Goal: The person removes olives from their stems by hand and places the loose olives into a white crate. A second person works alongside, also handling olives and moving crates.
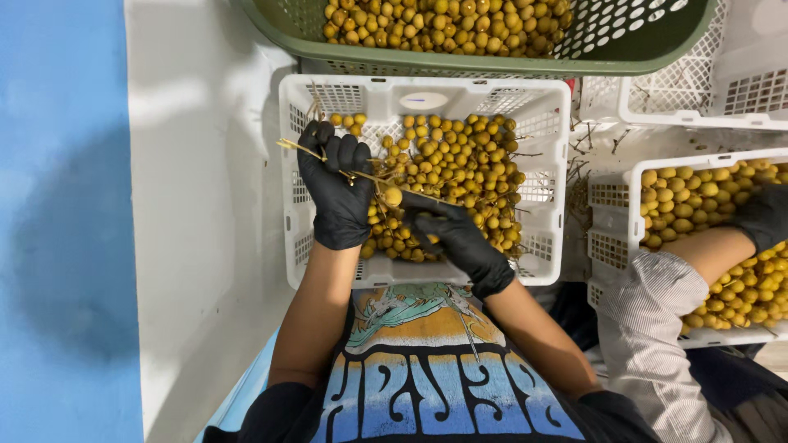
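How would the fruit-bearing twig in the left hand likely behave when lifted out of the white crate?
The twig looks thin and woody, so probably stiff but snappable. The small round yellow fruits hanging on it would likely sway, and any that drop should roll. Pinched in the gloved left hand, it seems light.

Both hands, the left hand and the right hand, wear black gloves over a white crate full of small yellow-brown fruit, a green basket sits at the top, a striped grey sleeve shows at lower right, and the floor on the left is blue.
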`<action>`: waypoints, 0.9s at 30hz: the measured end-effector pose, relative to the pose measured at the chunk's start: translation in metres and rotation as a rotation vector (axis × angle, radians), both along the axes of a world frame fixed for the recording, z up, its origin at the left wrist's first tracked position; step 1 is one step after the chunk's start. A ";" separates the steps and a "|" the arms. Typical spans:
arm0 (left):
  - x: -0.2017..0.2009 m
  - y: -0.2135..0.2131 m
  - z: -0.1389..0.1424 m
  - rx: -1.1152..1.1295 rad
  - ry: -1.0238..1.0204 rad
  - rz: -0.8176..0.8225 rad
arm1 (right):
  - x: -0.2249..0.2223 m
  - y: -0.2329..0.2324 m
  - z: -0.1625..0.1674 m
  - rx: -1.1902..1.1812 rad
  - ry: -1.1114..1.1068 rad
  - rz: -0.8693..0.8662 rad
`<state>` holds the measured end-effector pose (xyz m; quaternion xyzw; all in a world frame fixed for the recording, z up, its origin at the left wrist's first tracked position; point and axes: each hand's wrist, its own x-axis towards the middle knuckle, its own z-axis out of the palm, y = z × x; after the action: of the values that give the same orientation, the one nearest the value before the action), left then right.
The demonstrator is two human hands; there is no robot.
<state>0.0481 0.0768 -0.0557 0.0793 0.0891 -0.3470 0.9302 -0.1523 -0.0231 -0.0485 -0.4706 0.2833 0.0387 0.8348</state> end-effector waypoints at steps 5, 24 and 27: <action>-0.004 -0.001 -0.010 0.011 -0.016 -0.034 | 0.010 0.017 -0.001 -0.001 -0.172 -0.077; -0.038 0.004 -0.001 0.547 -0.198 0.005 | 0.069 -0.144 0.115 -1.024 -0.468 -0.413; -0.052 -0.009 -0.015 0.556 -0.213 -0.004 | 0.053 -0.117 0.124 -0.883 -0.333 -0.126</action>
<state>-0.0039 0.0673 -0.0707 0.3672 0.0822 -0.3008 0.8763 -0.0993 -0.1399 0.0752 -0.7622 0.1630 -0.2119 0.5896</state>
